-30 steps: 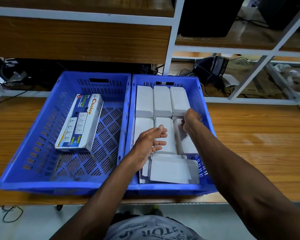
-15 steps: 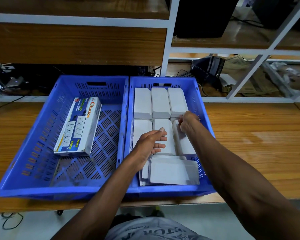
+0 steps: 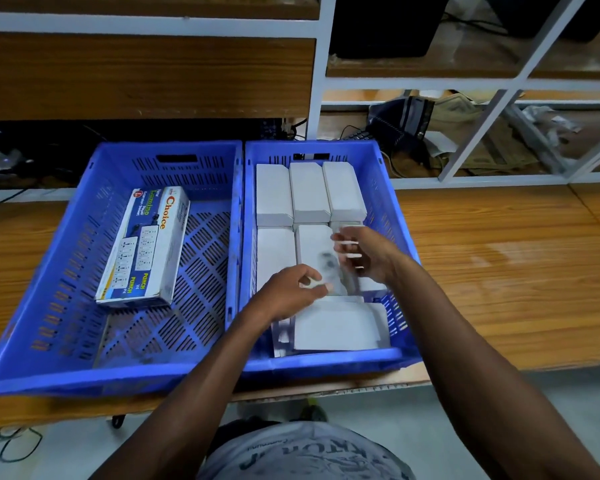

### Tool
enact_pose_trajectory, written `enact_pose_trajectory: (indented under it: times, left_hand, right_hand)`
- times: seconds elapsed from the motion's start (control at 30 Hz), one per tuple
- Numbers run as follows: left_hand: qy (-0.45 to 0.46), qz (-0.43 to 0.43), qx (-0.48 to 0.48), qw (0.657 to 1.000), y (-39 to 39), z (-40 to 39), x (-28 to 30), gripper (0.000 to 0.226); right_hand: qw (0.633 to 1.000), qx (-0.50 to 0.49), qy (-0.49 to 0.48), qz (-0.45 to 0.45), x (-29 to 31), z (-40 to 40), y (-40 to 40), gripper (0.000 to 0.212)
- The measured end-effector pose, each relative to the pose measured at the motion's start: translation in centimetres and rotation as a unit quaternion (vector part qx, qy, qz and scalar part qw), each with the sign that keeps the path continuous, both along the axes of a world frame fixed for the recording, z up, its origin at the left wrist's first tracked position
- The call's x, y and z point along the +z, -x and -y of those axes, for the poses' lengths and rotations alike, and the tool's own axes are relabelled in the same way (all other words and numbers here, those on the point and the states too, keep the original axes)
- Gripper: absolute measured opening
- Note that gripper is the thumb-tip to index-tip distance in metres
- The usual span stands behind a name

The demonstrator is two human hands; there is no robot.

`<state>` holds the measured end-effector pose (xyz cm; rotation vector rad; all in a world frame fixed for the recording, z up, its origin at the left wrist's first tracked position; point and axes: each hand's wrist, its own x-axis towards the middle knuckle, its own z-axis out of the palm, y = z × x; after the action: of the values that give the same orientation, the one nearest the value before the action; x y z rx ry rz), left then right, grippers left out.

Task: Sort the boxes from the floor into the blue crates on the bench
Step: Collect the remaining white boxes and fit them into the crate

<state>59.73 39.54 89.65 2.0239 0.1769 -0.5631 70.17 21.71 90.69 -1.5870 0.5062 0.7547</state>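
Here, both hands (image 3: 326,268) over right crate (image 3: 388,202)

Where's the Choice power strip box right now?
The Choice box lies flat in the left blue crate, toward its left wall, apart from both hands.

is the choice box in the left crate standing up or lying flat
Lying flat: the Choice box rests on its broad side on the left crate floor, printed face up.
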Motion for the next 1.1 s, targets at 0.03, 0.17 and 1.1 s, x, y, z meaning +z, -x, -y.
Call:
enact_pose_trajectory:
  times: [0.03, 0.17, 1.1]
  left_hand:
    - [-0.048, -0.015, -0.034, 0.998, 0.1, -0.1, -0.3, 0.053]
    - [-0.150, -0.036, -0.083, 0.985, 0.9, -0.1, -0.9, 0.077]
    - [0.069, 0.127, 0.181, 0.973, 2.6, 0.0, 1.4, 0.070]
  right_hand:
    - [0.998, 0.045, 0.047, 0.017, 0.1, 0.8, 0.9, 0.027]
    - [0.949, 0.122, 0.247, 0.149, -1.1, 3.9, 3.9, 0.030]
    - [0.968, 0.096, 0.170, 0.158, 0.7, 6.8, 10.0, 0.073]
